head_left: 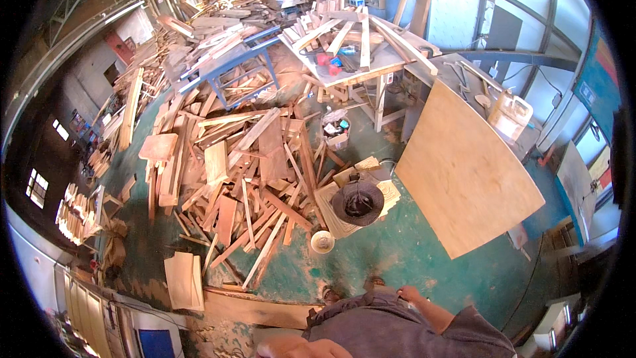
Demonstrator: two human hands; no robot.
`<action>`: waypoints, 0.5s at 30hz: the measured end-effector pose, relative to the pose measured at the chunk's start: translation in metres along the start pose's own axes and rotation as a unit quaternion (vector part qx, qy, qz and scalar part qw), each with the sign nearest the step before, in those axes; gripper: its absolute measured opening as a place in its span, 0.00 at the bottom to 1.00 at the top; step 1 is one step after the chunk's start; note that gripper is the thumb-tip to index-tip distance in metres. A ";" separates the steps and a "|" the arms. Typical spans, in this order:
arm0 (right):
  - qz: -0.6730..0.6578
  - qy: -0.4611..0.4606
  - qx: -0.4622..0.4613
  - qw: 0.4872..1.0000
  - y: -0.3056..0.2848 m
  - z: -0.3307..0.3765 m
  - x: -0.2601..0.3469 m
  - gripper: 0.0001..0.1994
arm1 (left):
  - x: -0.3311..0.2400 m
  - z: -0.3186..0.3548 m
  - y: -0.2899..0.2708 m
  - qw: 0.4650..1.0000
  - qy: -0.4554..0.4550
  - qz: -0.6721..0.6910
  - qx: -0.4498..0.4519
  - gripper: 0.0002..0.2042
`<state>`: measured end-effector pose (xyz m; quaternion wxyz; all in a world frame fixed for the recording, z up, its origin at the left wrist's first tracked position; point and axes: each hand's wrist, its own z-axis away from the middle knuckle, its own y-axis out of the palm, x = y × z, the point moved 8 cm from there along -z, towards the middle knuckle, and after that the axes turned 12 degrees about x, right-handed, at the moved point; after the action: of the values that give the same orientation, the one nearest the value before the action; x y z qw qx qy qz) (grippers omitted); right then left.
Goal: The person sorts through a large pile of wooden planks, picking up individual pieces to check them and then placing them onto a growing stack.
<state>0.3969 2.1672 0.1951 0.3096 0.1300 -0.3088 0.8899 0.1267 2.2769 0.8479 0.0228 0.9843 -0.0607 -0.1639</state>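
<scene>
A long, flat, brown wooden board [258, 310] lies on the green-painted floor [424, 268], ahead of the left hand [301, 347] and beside the person's feet. The left hand is partly cut off by the lower edge of the view, so how wide its grip stands cannot be told. The right hand [409, 294] is at the front of the dark grey short-sleeved shirt [397, 328], near the waist; whether its grip holds anything cannot be told either.

Farther out on the floor, a round, cream-coloured bowl [322, 242] sits just beside a dark, round, wide-brimmed thing like a hat [358, 203], which rests on pale wooden pieces [329, 219]. To the left spreads a heap of reddish-brown wooden offcuts [228, 222], lying crosswise over one another. To the right, a large, pale tan plywood sheet [470, 172] stands tilted, one corner reaching up in front of the nearer edge of a grey side worktop [424, 78], which carries a whitish plastic jug [510, 116]. Beyond, long pale wooden strips [366, 40] lie across a wooden-legged worktop [324, 74]; near its left corner, a whitish bucket [338, 139] full of small bits stands on the floor.
</scene>
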 end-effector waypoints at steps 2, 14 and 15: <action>-0.041 0.008 -0.030 0.999 0.011 0.001 -0.001 0.19 | -0.009 0.000 -0.002 1.000 0.000 0.017 0.011 0.07; -0.171 0.078 -0.103 0.977 0.070 0.054 -0.015 0.17 | -0.027 -0.001 -0.030 0.999 -0.027 0.022 0.028 0.05; -0.152 0.096 -0.085 0.980 0.078 0.055 -0.024 0.17 | -0.028 0.001 -0.033 0.999 -0.029 0.000 -0.015 0.04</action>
<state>0.3684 2.0731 0.1916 0.4796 0.0624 -0.3291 0.8111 0.1041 2.3132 0.8540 0.0354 0.9787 -0.0591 -0.1933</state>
